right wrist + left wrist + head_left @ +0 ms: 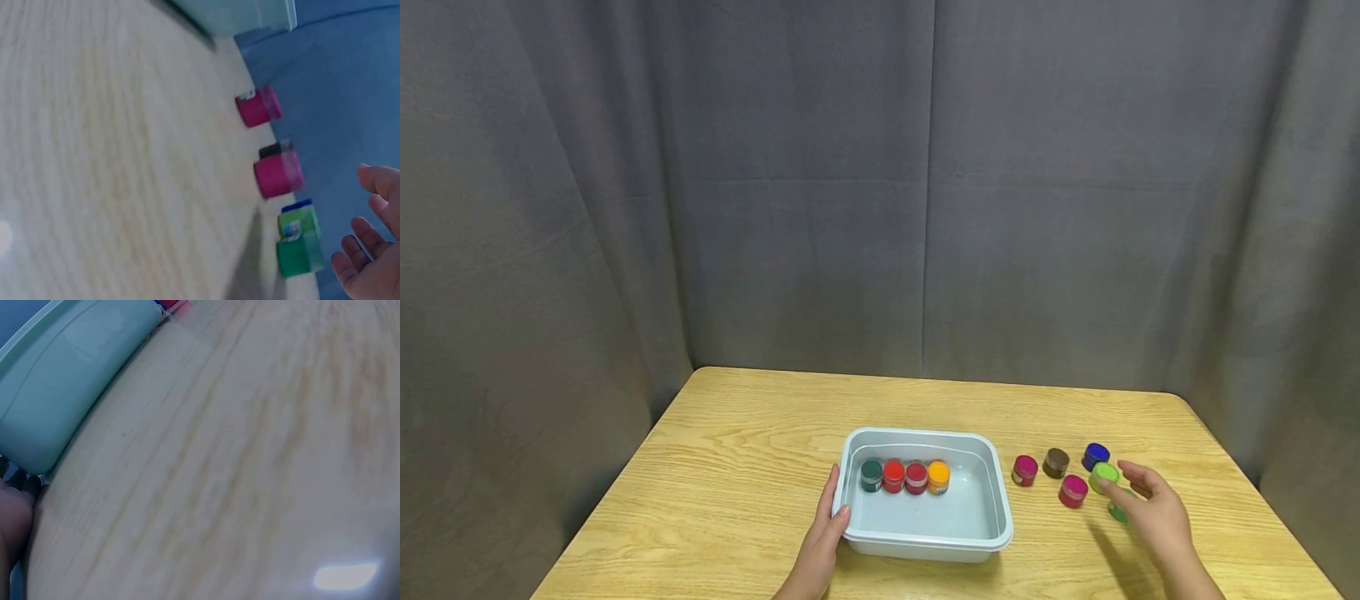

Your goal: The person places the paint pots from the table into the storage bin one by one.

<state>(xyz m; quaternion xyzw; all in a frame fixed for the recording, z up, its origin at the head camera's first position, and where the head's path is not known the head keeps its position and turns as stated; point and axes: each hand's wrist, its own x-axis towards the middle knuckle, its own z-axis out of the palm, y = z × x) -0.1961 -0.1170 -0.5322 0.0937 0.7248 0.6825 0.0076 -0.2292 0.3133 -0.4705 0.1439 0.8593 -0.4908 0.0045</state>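
Note:
At its left side, the pale blue plastic tray [925, 542] is gripped by my left hand [822, 537], with the thumb on the rim. Inside the tray, small paint jars stand in a row: dark green [872, 476], red [893, 476], dark red [916, 478] and orange-yellow [937, 477]. My right hand [1156, 512], fingers spread and loosely bent, hovers by a light green jar [1103, 477] and a green jar [1117, 510], which it partly covers in the head view. In the right wrist view, a gap separates the fingers from the green jar [299, 256].
Left of the right hand stand two magenta jars, one nearer the tray [1025, 470] and one closer to me [1073, 491]. A brown jar [1056, 462] and a blue jar [1095, 455] stand behind. Grey curtains [925, 208] enclose the wooden table [737, 467].

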